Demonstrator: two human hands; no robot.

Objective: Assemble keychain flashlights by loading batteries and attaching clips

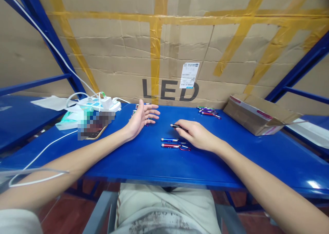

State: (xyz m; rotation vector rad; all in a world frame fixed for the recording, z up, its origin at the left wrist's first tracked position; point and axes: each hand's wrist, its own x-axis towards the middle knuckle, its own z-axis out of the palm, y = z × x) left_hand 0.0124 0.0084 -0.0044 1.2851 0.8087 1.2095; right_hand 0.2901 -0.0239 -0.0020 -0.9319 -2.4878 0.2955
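Observation:
My left hand (pixel 142 118) rests on its edge on the blue table (pixel 154 162), palm turned right and fingers spread, holding nothing. Just behind it lie several small pen lights (pixel 138 108). My right hand (pixel 196 134) lies palm down, its fingers closed round a dark pen light (pixel 175 126) whose tip sticks out to the left. Under that hand lie a blue pen light (pixel 170 140) and a red pen light (pixel 171 146), each with a clip at its right end.
More pen lights (pixel 208 112) lie at the back right beside an open cardboard box (pixel 257 115). A white power strip (pixel 100 104), a phone (pixel 96 133) and white cables (pixel 43 151) sit at the left. A cardboard wall marked LED (pixel 169 90) closes the back.

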